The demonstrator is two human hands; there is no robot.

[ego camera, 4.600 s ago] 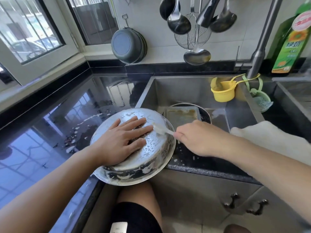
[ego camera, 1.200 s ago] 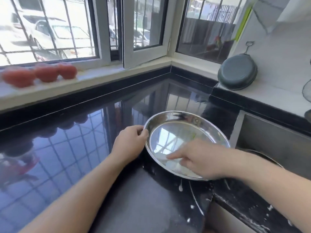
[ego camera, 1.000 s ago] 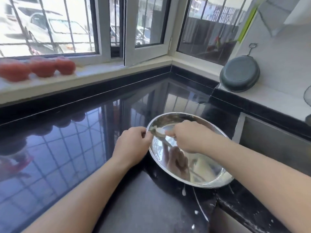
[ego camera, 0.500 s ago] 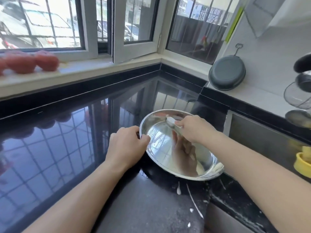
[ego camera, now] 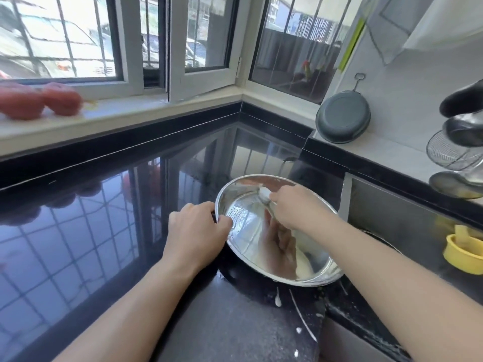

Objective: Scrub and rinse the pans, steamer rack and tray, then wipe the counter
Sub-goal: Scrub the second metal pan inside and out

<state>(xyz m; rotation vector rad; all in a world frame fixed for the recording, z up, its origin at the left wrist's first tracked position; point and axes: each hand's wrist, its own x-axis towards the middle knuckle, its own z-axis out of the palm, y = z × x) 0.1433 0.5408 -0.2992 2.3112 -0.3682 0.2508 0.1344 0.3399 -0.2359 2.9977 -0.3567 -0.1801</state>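
Nearest the camera, at about 6 o'clock, white soapy drips (ego camera: 277, 300) are seen on the black counter (ego camera: 104, 231), just below the pan. Two bare forearms are stretched in from the bottom edge, one from 7 o'clock and one from 4 o'clock.

Near the middle of the view, the round steel pan (ego camera: 277, 262) is set open side up on the counter, close to the sink edge, and appears tilted. Its rim at 9 o'clock is gripped by the left hand (ego camera: 194, 237), with the thumb hooked over the edge and the fingers curled outside the wall. At the pan's 12 o'clock, a small white scrubber (ego camera: 264, 193) is pinched in the closed fingers of the right hand (ego camera: 295, 207) and pressed against the inner wall. Foam is pooled in the low part of the pan, and the right hand is mirrored in the shiny base.

At 3 o'clock, part of the steel sink (ego camera: 392, 212) is visible, with a yellow cup (ego camera: 462, 257) at its far right.

Farther off, at 1 o'clock, a dark round pan (ego camera: 342, 120) is hung on the white wall, and ladles (ego camera: 462, 121) with a wire strainer (ego camera: 449, 152) are hung at 2 o'clock. At 10 o'clock, red fruit (ego camera: 39, 100), blurred, is laid on the sill under the barred windows (ego camera: 203, 35).
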